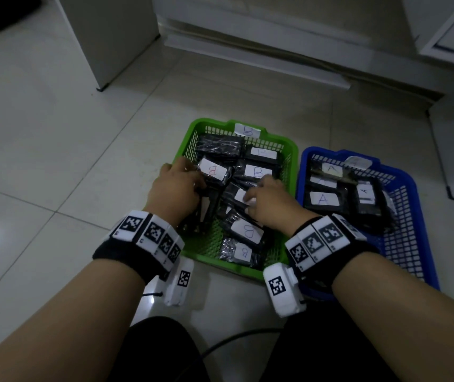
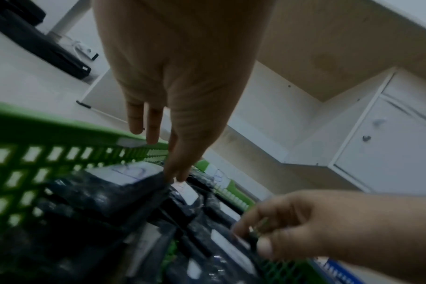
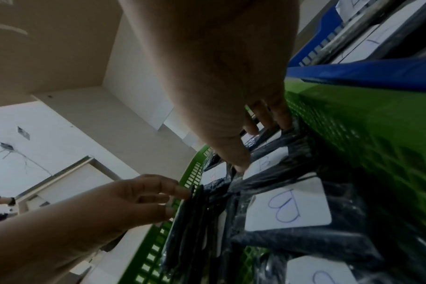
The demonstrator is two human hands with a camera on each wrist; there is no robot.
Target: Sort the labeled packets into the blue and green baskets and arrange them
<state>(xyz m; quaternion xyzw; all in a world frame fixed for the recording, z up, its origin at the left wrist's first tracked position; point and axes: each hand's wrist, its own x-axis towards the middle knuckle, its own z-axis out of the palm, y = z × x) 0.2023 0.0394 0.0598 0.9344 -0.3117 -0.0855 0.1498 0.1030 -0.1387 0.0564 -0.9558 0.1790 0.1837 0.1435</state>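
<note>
Green basket [image 1: 289, 158] on the tiled floor [image 1: 55, 133], rim tag "B"; black packets [image 1: 243, 231] inside carry white "B" labels, some hidden by hands. Blue basket [image 1: 410, 194] at 3 o'clock, just beside, holds "A" packets [image 1: 323, 199]; its rim tag is blurred. Left hand [image 1: 174, 190]: fingers straight, touching packets at the left wall. Right hand [image 1: 268, 201]: fingers curled on a packet label; whether pinching it, cannot tell.

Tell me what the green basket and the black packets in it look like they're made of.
Green basket: looks like moulded rigid plastic, with lattice walls and a smooth rim. Black packets: seemingly glossy plastic film, crinkled and catching light, each with a matte white label, probably paper.
</note>
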